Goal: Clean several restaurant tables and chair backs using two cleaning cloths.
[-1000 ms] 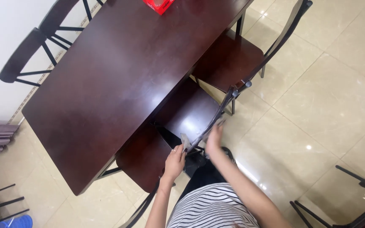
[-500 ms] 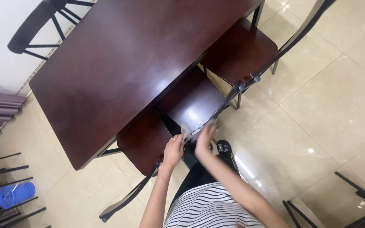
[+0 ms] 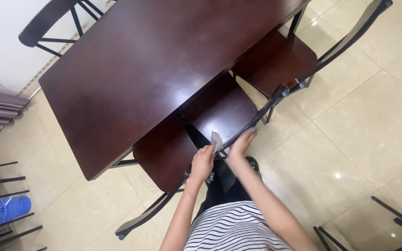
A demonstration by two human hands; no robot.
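My left hand pinches a small pale cloth at mid-frame, against the chair tucked under the desk. My right hand grips the chair's dark back rail. Wiping step, I judge; next calls for steady strokes along that rail.

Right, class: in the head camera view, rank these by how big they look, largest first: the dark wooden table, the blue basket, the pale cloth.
1. dark wooden table, by far the largest.
2. blue basket.
3. pale cloth held by the left hand, partly hidden, so its rank below the basket is unsure.
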